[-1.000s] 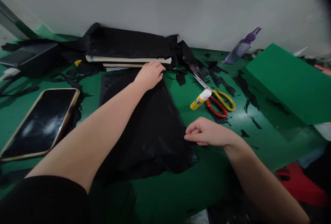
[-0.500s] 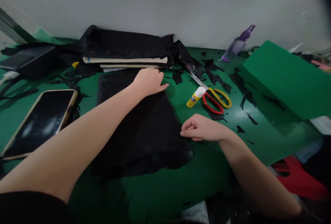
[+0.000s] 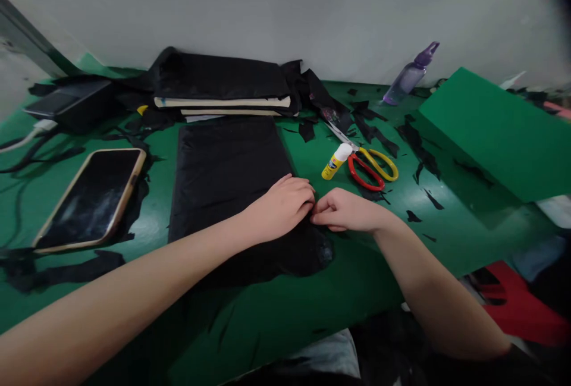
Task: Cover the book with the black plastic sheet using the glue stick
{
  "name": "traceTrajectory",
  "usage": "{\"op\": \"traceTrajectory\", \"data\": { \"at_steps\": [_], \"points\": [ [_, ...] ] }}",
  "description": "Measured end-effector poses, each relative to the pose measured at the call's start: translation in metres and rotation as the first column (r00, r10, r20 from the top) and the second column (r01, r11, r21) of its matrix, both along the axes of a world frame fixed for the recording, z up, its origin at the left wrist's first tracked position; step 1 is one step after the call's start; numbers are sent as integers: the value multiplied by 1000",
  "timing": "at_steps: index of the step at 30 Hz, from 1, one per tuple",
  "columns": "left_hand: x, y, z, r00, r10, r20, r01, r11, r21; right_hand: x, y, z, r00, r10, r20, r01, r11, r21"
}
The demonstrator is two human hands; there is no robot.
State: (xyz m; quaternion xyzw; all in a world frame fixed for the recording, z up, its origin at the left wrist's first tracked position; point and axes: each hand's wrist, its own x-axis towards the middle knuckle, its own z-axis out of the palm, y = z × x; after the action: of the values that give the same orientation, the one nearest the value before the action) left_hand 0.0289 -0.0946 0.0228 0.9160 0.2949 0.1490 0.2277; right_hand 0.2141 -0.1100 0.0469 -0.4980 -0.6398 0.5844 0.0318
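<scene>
A piece of black fabric point(image 3: 232, 166) lies on the green table, its near edge uneven and its lower right corner marked with a dull, pale patch. My left hand point(image 3: 283, 207) rests over the fabric's right side, fingers bent together at the edge. Just beside it, my right hand point(image 3: 348, 210) is closed in a pinch on that same edge. The fingertips of both hands nearly meet, and exactly how the edge sits between them is hidden. Beyond my right hand are a yellow glue stick point(image 3: 336, 162) with a white cap and scissors point(image 3: 368, 163) with one red and one yellow handle.
A folded black bundle point(image 3: 223, 77) with pale layered edges stands against the wall. At left lie a phone point(image 3: 91, 198) and a dark box point(image 3: 75, 103) with a cable. Black scraps point(image 3: 419, 151), a purple-topped bottle point(image 3: 407, 79) and a green board point(image 3: 499, 136) occupy the right.
My left hand has come toward me and to the right, from the fabric's far part to beside my right hand. My right hand stays at the edge. The view has shifted slightly.
</scene>
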Motion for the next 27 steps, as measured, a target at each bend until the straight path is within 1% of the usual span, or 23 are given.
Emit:
{"op": "traceTrajectory", "data": {
  "at_steps": [4, 10, 16, 19, 22, 23, 24, 25, 26, 27],
  "points": [
    [-4, 4, -6, 999, -20, 51, 21, 999, -26, 1, -1, 0, 1000, -2, 3, 2, 1000, 8],
    [-8, 7, -4, 996, -48, 82, 54, 995, -84, 2, -2, 3, 999, 21, -34, -22, 1000, -20],
    [-10, 7, -4, 995, -68, 72, 75, 991, -110, 4, -2, 4, 995, 86, -45, -85, 996, 17],
    [-9, 7, -5, 995, -75, 58, 80, 993, -91, 3, -2, 4, 996, 85, -38, -85, 996, 16],
    [-7, 7, -7, 997, -76, 27, 77, 996, -51, 6, -3, 8, 996, 84, 1, -84, 996, 27],
    [-7, 6, -7, 997, -73, 14, 73, 997, -36, 9, -4, 10, 998, 64, 21, -65, 997, 51],
    [-6, 6, -7, 998, -68, 3, 68, 997, -23, 13, -4, 12, 999, 13, 42, -17, 995, 97],
    [-6, 5, -7, 998, -64, -5, 64, 998, -11, 17, -4, 13, 995, -75, 58, 64, 983, 171],
    [-5, 4, -7, 998, -61, -11, 61, 998, -2, 22, -3, 14, 979, -194, 62, 171, 948, 269],
    [-5, 4, -7, 998, -59, -16, 59, 998, 5, 26, -2, 13, 943, -328, 47, 287, 880, 378]
  ]
}}
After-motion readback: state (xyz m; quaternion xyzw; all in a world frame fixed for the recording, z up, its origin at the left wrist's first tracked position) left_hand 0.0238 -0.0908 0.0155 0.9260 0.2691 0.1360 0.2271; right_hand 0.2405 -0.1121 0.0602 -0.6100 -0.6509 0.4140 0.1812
